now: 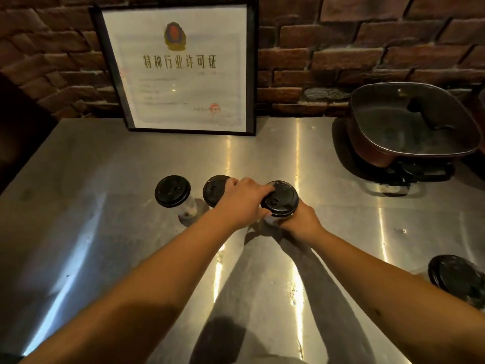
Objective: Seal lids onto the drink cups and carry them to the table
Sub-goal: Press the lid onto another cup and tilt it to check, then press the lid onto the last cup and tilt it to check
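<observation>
Right cup (271, 219): your right hand (299, 219) wrapped its clear wall.
Round black lid (282, 198): your left hand (242, 203) pinched its ridged rim.
Steel counter (105, 232): shiny, streaky, under that cup.

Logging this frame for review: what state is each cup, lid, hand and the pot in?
Left cup: upright, black lid on, untouched.
Middle cup: upright, lidded, partly behind the left hand.
Right cup: upright, held by the right hand.
Right cup's lid: on the cup, gripped at its rim.
Left hand: on the lid's rim.
Right hand: wrapped around the cup.
Spare lids: lying on the counter.
Pot: open.
</observation>
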